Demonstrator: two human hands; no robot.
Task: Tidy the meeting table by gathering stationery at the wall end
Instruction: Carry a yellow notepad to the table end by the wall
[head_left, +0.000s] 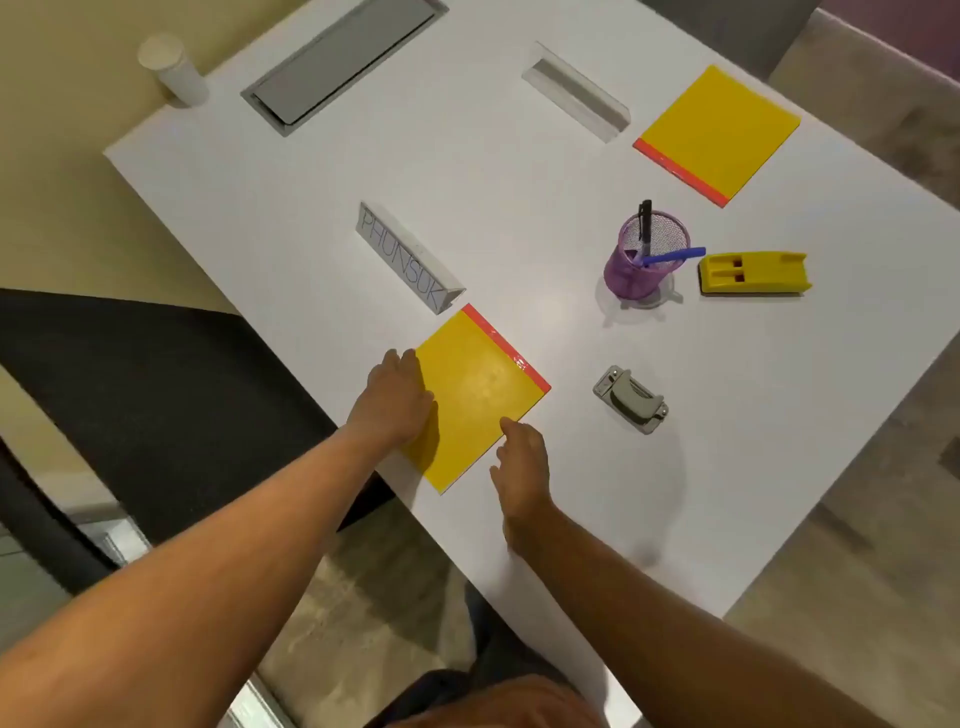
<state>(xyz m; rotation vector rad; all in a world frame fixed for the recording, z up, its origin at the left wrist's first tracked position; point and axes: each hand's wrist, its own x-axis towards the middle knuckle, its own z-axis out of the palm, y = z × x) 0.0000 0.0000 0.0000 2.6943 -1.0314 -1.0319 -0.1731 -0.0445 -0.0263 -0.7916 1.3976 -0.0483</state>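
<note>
I am pressing my flat, unclenched left hand (397, 397) on the near yellow notepad (475, 397) at the frame's centre while my empty right hand (522, 467) is touching its edge, so it may be slipping off the table (519, 270) edge.

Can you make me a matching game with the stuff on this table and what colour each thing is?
Things:
1. pen cup
2. hole punch
3. notepad under the left hand
4. paper cup

Colours:
A. grey
B. white
C. purple
D. yellow with a red edge

Pairs: 1-C, 2-A, 3-D, 4-B
</note>
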